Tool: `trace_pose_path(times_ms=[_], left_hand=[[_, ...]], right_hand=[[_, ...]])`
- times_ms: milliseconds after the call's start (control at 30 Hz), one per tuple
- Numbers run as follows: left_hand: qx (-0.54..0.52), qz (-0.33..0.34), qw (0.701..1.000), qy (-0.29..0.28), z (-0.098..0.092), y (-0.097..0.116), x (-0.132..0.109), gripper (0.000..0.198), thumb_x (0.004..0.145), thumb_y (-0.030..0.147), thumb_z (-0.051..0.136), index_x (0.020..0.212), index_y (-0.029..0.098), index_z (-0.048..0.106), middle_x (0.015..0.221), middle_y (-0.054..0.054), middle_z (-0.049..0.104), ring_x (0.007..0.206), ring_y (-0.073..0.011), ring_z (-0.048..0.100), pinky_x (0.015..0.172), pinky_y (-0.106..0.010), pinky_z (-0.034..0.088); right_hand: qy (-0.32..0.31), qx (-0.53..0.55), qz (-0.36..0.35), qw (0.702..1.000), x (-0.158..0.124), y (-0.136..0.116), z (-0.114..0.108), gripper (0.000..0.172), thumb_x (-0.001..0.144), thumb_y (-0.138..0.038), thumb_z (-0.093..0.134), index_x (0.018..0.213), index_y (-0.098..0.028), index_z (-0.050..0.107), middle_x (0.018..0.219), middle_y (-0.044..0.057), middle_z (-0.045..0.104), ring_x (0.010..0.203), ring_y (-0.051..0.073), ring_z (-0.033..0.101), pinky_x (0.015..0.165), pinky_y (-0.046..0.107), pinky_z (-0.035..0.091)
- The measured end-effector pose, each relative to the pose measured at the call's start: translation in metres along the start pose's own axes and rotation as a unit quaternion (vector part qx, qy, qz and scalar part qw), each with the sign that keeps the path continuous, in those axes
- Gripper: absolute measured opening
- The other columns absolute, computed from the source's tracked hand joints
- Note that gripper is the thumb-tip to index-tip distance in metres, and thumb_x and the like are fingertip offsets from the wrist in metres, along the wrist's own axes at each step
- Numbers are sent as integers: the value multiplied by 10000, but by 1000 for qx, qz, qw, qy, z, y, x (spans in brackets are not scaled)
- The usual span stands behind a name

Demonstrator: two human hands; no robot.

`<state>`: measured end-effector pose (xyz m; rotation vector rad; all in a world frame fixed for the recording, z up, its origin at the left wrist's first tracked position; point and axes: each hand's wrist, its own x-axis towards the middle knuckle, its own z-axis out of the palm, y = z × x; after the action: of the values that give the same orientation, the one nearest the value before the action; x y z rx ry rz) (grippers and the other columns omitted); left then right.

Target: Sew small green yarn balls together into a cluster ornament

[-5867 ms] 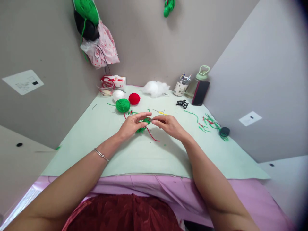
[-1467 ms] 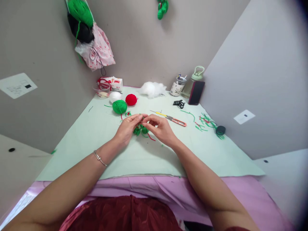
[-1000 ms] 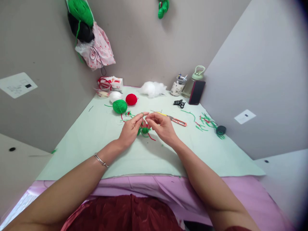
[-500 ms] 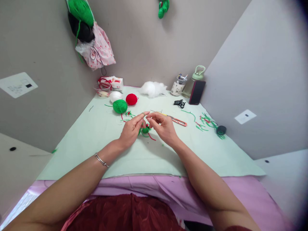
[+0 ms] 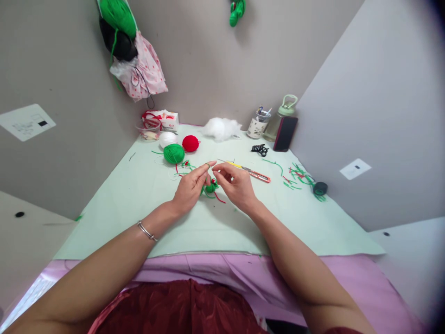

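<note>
My left hand (image 5: pixel 190 188) and my right hand (image 5: pixel 237 186) meet over the middle of the table, fingertips nearly touching. Both are closed in a pinch, and whatever lies between the fingers is too small to make out. Just below them is a small green yarn piece (image 5: pixel 211 187) with red and white on it, partly hidden by the left fingers. A red yarn tail (image 5: pixel 219 198) trails from beside it. Behind my right fingers lies a slim tool with a yellow grip (image 5: pixel 233 164). An orange cutter knife (image 5: pixel 259 176) rests to its right.
Green (image 5: pixel 174 153), red (image 5: pixel 190 143) and white (image 5: pixel 168 140) yarn balls sit at back left, near a clear tub (image 5: pixel 149 132). White stuffing (image 5: pixel 221 128), a pen cup (image 5: pixel 258 125), a bottle (image 5: pixel 285 111) and a phone (image 5: pixel 285 133) line the back. Yarn scraps (image 5: pixel 299 176) lie right, by black tape (image 5: pixel 320 188).
The fingers of my right hand have curled in slightly, uncovering more of the yellow-gripped tool. My left hand stays almost still.
</note>
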<state>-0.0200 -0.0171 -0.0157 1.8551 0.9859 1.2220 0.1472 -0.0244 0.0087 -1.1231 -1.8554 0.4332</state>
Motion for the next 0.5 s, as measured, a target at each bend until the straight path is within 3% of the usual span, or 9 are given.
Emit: trace_pose_path(times_ms=[500], left_hand=[[83,32,996,2,1,-7,-2,475,1020,352,384,1408,152,572,822,-39,677,839,-180,627,871,-298,478]], right_hand=[[-31,58,23,998,3,5,0,135,873,-226,564,876,-178,690,582,-40,546,540,106,456,558,240,351]])
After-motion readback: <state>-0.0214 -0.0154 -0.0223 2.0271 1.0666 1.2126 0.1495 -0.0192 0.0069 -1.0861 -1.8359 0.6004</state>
